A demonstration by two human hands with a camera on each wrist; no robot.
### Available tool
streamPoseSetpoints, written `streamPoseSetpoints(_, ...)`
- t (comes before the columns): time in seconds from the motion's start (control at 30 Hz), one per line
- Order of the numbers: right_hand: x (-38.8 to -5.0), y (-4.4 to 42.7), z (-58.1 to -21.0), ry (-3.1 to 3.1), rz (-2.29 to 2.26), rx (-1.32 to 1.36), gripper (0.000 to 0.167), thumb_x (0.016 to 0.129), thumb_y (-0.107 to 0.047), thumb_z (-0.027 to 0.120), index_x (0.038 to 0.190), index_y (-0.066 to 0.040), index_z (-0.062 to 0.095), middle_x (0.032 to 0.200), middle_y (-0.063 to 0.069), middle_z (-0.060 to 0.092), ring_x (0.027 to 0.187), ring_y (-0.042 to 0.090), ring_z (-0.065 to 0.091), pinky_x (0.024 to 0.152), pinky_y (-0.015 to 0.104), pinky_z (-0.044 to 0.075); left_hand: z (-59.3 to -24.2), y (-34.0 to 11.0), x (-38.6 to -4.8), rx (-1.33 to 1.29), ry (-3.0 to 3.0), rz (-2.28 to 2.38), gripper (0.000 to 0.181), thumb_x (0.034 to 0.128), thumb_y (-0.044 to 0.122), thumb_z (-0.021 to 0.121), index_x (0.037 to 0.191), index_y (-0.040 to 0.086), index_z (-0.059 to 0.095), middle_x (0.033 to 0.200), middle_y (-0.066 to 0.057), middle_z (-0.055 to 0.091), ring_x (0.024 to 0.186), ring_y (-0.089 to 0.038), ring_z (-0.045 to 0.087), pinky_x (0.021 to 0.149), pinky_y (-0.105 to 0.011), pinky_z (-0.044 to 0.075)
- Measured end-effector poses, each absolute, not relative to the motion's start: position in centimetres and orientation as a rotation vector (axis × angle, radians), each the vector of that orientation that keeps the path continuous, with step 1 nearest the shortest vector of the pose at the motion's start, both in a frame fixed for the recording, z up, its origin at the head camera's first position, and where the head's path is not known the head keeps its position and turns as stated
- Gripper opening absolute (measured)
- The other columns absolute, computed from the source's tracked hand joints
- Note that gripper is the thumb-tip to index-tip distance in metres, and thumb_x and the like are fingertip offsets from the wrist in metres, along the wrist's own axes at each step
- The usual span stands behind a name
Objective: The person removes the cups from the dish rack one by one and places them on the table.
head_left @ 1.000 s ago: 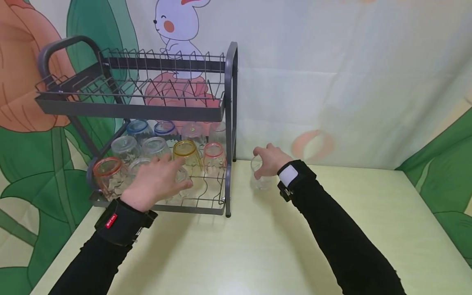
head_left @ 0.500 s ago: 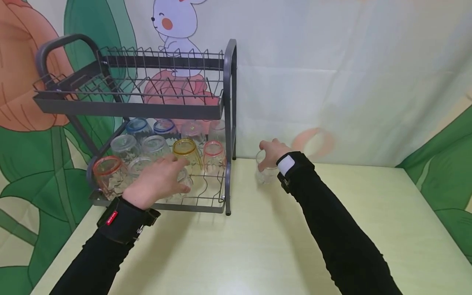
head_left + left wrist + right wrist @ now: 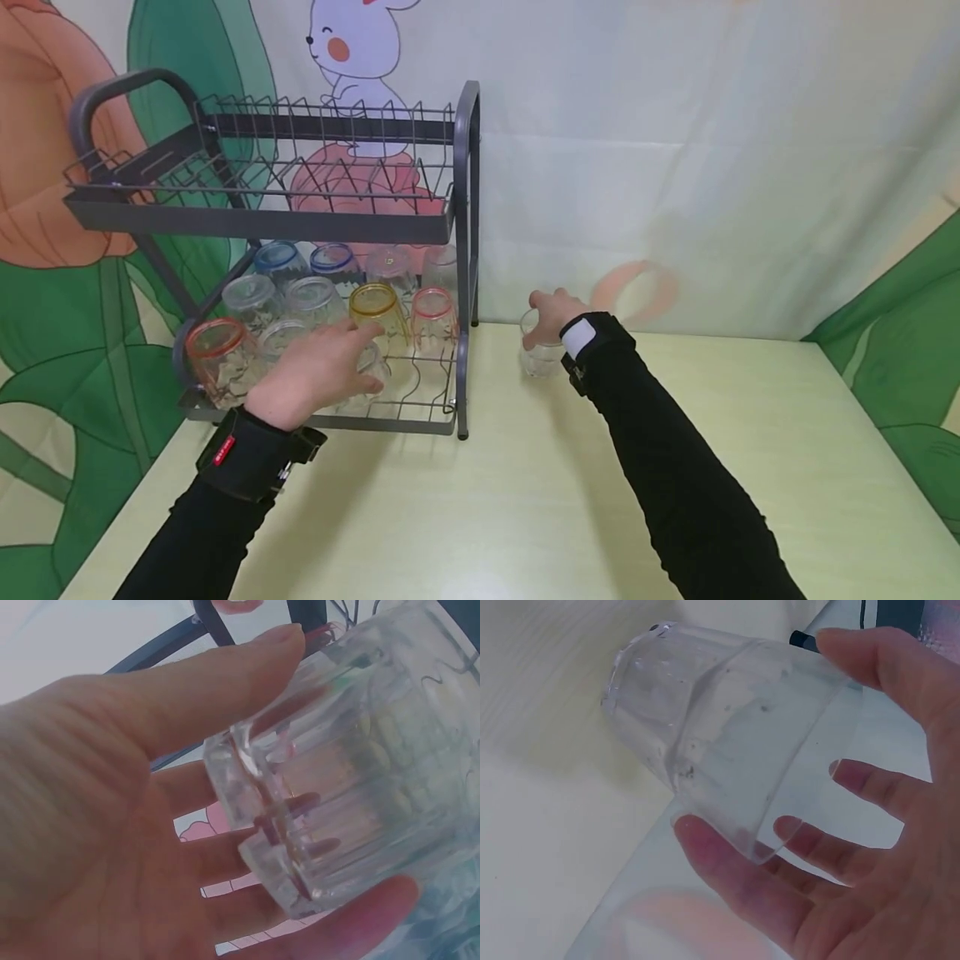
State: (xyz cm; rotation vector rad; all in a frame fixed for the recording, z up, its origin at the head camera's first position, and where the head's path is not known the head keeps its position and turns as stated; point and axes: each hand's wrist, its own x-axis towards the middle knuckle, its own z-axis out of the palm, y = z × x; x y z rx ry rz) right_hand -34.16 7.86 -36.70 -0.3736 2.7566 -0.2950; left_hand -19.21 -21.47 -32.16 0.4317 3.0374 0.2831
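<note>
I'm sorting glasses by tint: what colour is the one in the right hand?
The glass is clear, without tint; the right wrist view shows it best.

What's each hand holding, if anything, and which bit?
The left hand holds a clear glass around its base; the right hand holds another glass near its rim.

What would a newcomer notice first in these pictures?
Probably the dark two-tier rack at the left, its lower tier crowded with glasses. Then the left hand holds a clear glass there, and the right hand another glass beside the rack. Behind, a white cartoon rabbit decorates the backdrop.
</note>
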Motion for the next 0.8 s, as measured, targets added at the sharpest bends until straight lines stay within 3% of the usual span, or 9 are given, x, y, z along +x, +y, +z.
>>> streamPoseSetpoints(0.37, -33.29, 7.96, -36.43, 2.772, -0.31, -0.347, 0.069, 0.086, -0.033, 0.068, 0.145, -0.012, 0.04, 0.138, 0.023, 0.038, 0.108, 0.037, 0.053, 0.09, 0.051, 0.046, -32.24, -21.32, -19.28, 0.437, 3.074, 0.268, 0.066, 0.0852, 0.03, 0.077, 0.14, 0.004, 0.05, 0.13, -0.025, 0.055, 0.111, -0.045, 0.056, 0.084, -0.06, 0.048)
streamPoseSetpoints(0.53, -33.29, 7.97, -36.73, 2.765, -0.324, -0.334, 0.069, 0.086, -0.034, 0.069, 0.145, -0.013, 0.04, 0.14, 0.023, 0.036, 0.113, 0.039, 0.05, 0.091, 0.052, 0.045, -32.13, -21.37, -19.25, 0.452, 3.066, 0.264, 0.062, 0.0845, 0.03, 0.078, 0.136, 0.005, 0.054, 0.128, -0.022, 0.057, 0.109, -0.043, 0.057, 0.082, -0.058, 0.049)
streamPoseSetpoints(0.8, -33.52, 8.02, -37.12, 2.699, -0.244, -0.302, 0.107, 0.079, -0.061, 0.072, 0.159, -0.021, 0.014, 0.156, 0.027, 0.014, 0.135, 0.046, 0.031, 0.102, 0.06, 0.036, -32.06, -21.16, -19.24, 0.44, 3.052, 0.247, 0.062, 0.0824, 0.033, 0.08, 0.134, 0.007, 0.056, 0.127, -0.02, 0.058, 0.11, -0.042, 0.058, 0.082, -0.058, 0.049)
